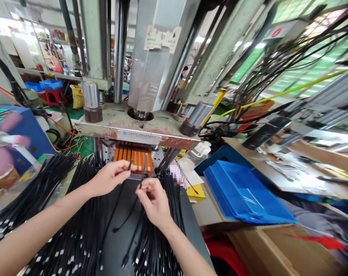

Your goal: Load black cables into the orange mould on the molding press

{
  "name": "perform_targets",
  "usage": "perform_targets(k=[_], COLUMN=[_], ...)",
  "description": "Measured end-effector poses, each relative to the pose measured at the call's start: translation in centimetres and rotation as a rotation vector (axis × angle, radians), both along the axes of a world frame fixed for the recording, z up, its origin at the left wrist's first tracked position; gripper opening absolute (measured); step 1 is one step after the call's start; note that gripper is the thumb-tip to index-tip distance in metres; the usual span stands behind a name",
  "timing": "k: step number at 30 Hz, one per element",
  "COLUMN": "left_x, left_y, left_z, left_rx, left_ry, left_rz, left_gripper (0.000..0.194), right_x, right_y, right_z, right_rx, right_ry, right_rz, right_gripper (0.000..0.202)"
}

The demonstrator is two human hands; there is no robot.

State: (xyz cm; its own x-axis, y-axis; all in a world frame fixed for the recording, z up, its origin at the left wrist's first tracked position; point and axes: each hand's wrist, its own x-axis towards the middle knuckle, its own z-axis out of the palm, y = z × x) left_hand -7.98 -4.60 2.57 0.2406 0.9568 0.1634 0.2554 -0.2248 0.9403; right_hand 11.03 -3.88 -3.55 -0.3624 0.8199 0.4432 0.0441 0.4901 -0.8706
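Observation:
In front of the press, my left hand (112,179) pinches a thin black cable (130,165) near its upper end, thumb against fingertips. To its right my right hand (155,201) has its fingers closed on another black cable (130,212), which hangs down over the dark work surface (116,245). Just beyond both hands lies an orange slotted fixture (126,155), with black cables across its left slots. A large cable bundle (67,245) with pale connector ends spreads under my left forearm. A second bundle (159,249) lies beneath my right hand.
The press's heavy plate (159,128) and metal columns stand above the fixture. At the right are stacked blue trays (243,191) and a cardboard box (266,249). A pink fan (7,145) stands at the left. Loose hoses and wires (277,65) hang at the upper right.

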Motion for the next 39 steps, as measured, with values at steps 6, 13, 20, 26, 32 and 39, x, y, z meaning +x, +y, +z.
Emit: perform_targets(k=[6,13,20,26,32,39], left_x=[0.9,1.2,2.4,1.9,-0.3,-0.7], left_y=[1.8,3.2,4.9,6.3,5.7,6.6], left_z=[2.3,3.7,6.1,0.5,-5.9,-4.8], left_rx=[-0.008,0.122,0.914,0.761,0.602,0.388], left_ry=[-0.076,-0.077,0.199,0.350,1.027,1.107], left_rz=[-0.061,0.035,0.132,0.193,-0.195,-0.250], left_gripper=[0.023,0.016,0.011,0.021,0.037,0.052], right_x=[-1.4,-0.8,-1.5,-2.9,-2.9,-2.8], right_y=[1.3,1.7,7.5,14.8,15.7,16.3], right_z=[1.2,0.8,-0.3,0.1,-0.9,-0.6], right_rx=[-0.031,0.037,0.149,0.055,-0.042,0.017], right_ry=[0.108,-0.220,-0.361,-0.315,-0.318,-0.505], right_rz=[0.138,0.155,-0.073,-0.201,-0.170,-0.202], right_gripper=[0.020,0.012,0.022,0.019,0.010,0.017])
